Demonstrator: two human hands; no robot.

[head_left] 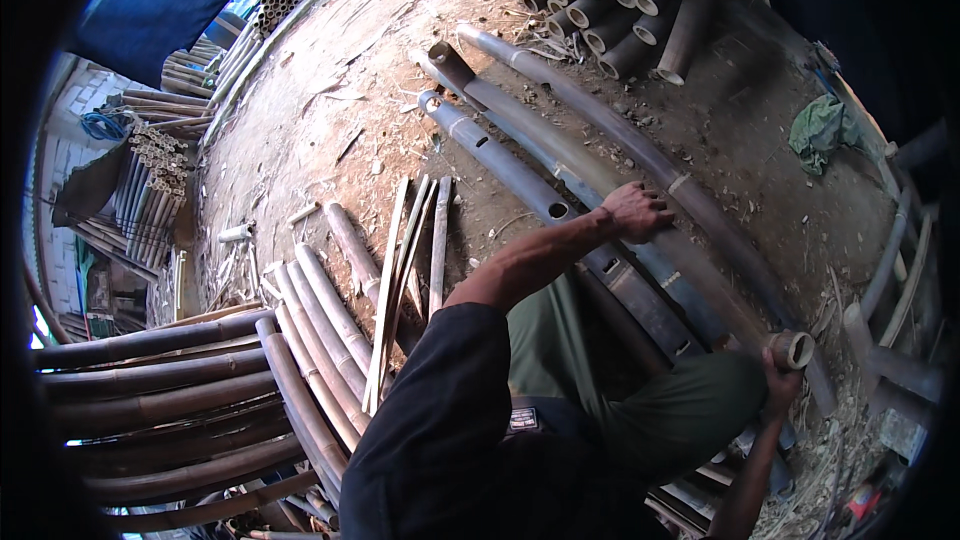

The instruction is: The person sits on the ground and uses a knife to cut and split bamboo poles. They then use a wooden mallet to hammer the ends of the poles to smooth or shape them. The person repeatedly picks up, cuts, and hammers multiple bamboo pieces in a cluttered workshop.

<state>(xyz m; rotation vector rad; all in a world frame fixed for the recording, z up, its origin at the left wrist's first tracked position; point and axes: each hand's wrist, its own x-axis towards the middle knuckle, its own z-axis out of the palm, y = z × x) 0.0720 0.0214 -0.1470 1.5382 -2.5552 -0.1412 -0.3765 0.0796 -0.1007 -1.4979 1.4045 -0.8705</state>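
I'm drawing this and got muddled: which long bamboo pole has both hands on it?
The brown pole with the pale, hollow end at the right hand; the left hand is farther up it. Only this pole has both.

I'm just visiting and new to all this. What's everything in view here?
Held pole: one, brown, slanting across the middle
Holed pole: one, grey-brown, left of the held one
Outer pole: one, brown, to its right
Stacked poles: many, dark with pale ends, top
Row of poles: several, dark brown, lower left
Strips: several, pale, left of centre
Cloth: one, green, right
Tarp: blue, upper left
Ground: brown, littered with scraps
Trousers: green, lower middle
Left hand: one, on the held pole
Right hand: one, at its near end
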